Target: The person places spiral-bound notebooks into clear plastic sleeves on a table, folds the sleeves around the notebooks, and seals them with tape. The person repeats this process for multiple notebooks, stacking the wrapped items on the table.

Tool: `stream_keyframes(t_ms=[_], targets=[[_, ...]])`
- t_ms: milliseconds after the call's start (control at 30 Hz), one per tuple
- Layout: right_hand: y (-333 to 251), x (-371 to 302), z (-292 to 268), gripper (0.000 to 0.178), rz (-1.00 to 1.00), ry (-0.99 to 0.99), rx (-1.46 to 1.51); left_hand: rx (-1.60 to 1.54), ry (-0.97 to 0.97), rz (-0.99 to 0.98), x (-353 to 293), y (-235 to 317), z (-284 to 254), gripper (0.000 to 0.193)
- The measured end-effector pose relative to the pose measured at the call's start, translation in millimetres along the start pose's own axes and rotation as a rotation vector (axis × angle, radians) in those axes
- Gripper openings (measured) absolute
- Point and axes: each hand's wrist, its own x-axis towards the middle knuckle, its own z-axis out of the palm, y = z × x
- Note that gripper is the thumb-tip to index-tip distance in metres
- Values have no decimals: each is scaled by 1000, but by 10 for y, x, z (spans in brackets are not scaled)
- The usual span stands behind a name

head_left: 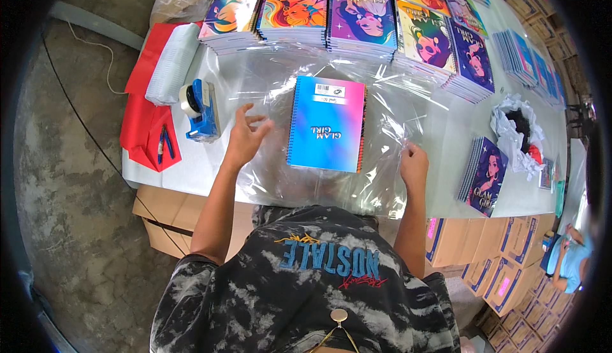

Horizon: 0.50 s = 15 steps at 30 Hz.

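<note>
A blue plastic tape dispenser [207,123] stands left of the open, empty left hand [247,135]; a blue-and-pink spiral-bound notebook [326,120] lies between both hands on clear plastic film [299,187], its edge apparently pinched by the right hand [415,165]. Even tension should limit creases. Beneath spreads a white table [443,178]; brown cardboard boxes [460,239] stand rightward.
</note>
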Motion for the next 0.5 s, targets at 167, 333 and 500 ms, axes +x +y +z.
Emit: stream_keyframes(t_ms=[167, 333, 500], targets=[[-69, 108, 57, 76, 50, 67, 159, 121, -326, -41, 250, -221, -105, 70], [-484, 227, 63, 72, 33, 147, 283, -8, -271, -207, 862, -209, 29, 72], [-585, 238, 35, 59, 51, 203, 306, -324, -291, -190, 1114, -41, 141, 70]])
